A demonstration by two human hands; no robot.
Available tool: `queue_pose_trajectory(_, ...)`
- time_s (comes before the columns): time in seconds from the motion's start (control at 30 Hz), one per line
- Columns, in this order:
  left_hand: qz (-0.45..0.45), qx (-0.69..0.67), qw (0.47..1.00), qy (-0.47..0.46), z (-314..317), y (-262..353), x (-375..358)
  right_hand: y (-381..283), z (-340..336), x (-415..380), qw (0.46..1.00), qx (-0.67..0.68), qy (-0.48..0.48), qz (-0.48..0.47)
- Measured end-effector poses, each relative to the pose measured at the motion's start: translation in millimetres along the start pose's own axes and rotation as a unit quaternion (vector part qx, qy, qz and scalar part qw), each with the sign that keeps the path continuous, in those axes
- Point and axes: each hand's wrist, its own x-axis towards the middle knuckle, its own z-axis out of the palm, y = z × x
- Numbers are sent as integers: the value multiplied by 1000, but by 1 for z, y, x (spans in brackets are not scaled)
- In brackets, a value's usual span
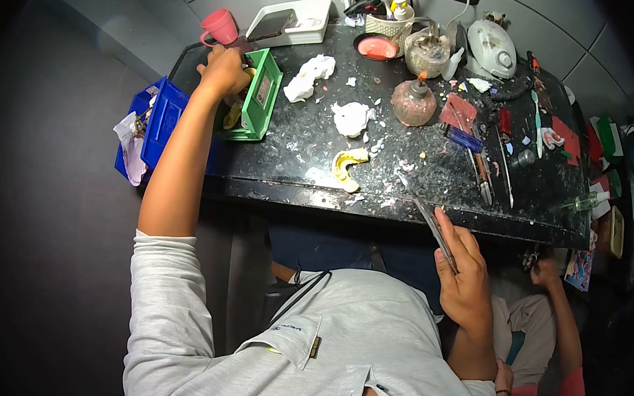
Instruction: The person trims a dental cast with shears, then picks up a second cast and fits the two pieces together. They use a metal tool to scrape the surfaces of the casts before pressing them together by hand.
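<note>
Fingers (460, 239) clasp your slim tool (434, 226), right hand (468, 284) at 4 o'clock; left hand (225, 72), grip hidden, is over 11 o'clock's green bin (263, 98), yellow arch (342, 166) untouched.

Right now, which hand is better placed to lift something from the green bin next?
Left, I'd judge: the left hand is at the green bin; the right hand, farther off, grips a thin tool.

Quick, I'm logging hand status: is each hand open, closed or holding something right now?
Left hand: over the green bin; its grip cannot be told.
Right hand: closed, holding a slim grey tool.
</note>
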Motion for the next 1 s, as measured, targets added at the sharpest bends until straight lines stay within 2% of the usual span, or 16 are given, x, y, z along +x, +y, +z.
queue_pose_trajectory(0.23,42,-32,998,15,9,-18,1,-1,3,1,1000,4,-6,13)
queue_pose_trajectory(0.33,77,-62,994,49,9,-19,-5,-3,2,2,1000,2,-1,5)
queue_pose_trajectory(0.4,101,35,987,121,7,-10,-24,-4,2,2,1000,2,0,5)
queue_pose_trajectory(0.43,102,34,987,121,9,-11,-27,-4,2,2,1000,3,0,6)
queue_pose_trajectory(0.5,168,140,938,268,15,-10,-29,-4,1,2,1000,1,4,4)
queue_pose_trajectory(0.53,170,176,931,271,15,-10,-30,-4,1,1,1000,-1,6,2)
queue_pose_trajectory(0.67,183,183,917,303,6,-10,-41,-4,-1,1,1000,-1,5,5)
queue_pose_trajectory(0.73,172,120,931,299,-3,-10,-48,-2,-1,1,1000,1,10,5)
queue_pose_trajectory(0.9,179,61,919,346,-9,-19,-44,-2,0,1,1000,13,14,14)
queue_pose_trajectory(1.0,133,-36,947,291,-12,-20,-38,-1,2,1,1000,18,17,8)
